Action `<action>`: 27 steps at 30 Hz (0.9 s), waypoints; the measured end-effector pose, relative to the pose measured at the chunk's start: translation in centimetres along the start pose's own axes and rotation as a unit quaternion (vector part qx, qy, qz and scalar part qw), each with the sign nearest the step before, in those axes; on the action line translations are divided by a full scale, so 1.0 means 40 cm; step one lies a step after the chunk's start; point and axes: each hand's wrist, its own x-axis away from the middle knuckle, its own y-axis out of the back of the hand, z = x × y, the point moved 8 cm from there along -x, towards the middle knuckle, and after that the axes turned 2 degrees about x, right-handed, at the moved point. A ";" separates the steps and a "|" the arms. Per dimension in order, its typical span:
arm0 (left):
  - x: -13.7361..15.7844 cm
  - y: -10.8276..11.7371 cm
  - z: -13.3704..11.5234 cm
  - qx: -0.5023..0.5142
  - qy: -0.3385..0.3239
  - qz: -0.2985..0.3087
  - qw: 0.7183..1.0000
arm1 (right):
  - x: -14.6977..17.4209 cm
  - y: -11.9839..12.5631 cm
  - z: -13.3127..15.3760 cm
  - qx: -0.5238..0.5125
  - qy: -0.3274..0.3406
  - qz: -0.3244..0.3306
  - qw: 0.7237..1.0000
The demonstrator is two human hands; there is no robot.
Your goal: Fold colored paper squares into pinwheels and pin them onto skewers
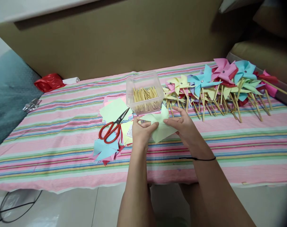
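Observation:
A pale green sheet of paper, cut and partly bent inward, is held up between both hands near the middle of the table. My left hand pinches its left side, thumb on top. On the right side, my right hand grips it with the thumb pressed near the paper's centre. Just left of my left hand lie red-handled scissors, blades pointing up and right. Behind the paper stands a clear plastic box with many short wooden sticks in it.
Finished paper pinwheels on sticks are piled at the right. Square paper sheets and cut blue paper lie left of the box. A red plastic bag sits far left, near a silvery bundle. A striped cloth covers the table.

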 end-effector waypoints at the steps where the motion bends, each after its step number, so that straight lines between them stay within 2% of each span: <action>1: 0.001 0.000 -0.001 0.001 -0.001 0.000 1.000 | 0.000 -0.002 -0.001 0.003 0.003 0.003 1.000; 11: 0.009 -0.012 -0.015 -0.007 -0.001 0.050 0.999 | -0.001 0.008 0.000 0.035 0.033 -0.012 0.999; 15: 0.007 -0.009 -0.019 -0.023 -0.017 0.046 0.999 | -0.002 0.006 -0.003 0.036 0.024 -0.009 0.999; 20: -0.008 0.017 -0.013 -0.009 -0.027 -0.018 0.999 | 0.000 0.008 -0.002 0.027 0.002 -0.019 0.999; 23: -0.017 0.045 -0.012 0.058 -0.041 -0.080 0.994 | 0.007 0.008 0.029 0.005 0.049 -0.005 0.999; 27: -0.022 0.068 -0.015 0.165 -0.065 -0.130 0.976 | 0.019 -0.008 0.059 0.004 0.119 0.060 0.991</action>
